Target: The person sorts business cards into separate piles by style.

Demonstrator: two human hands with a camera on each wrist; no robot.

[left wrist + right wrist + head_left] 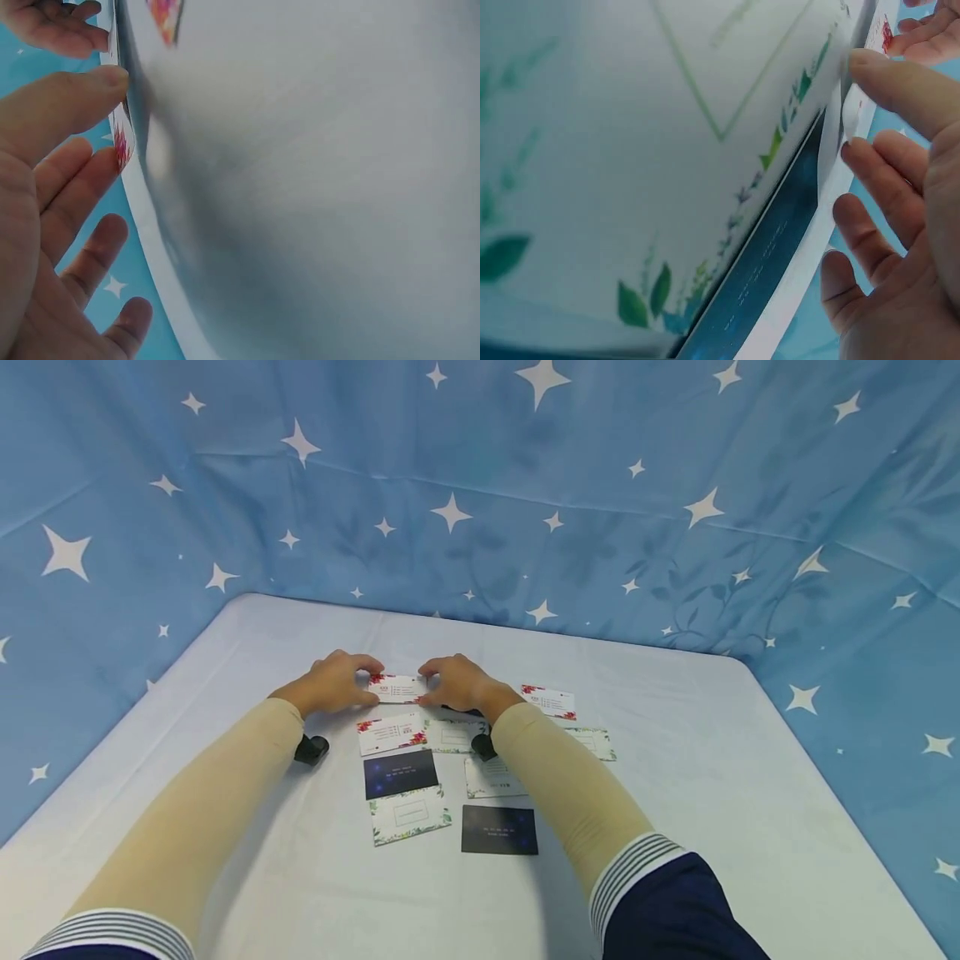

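Near the middle of the head view, the left hand (332,683) and right hand (459,683) pinch the two short ends of a small white paper card with red flowers (398,688). Its long side runs left to right, above other cards on the white table (750,793).

card (399,689): white, red flowers | backdrop (480,502): blue, white stars

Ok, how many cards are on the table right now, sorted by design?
Red-flower cards: 3
Green-leaf cards: 4
Dark blue cards: 2
Total: 9 in view
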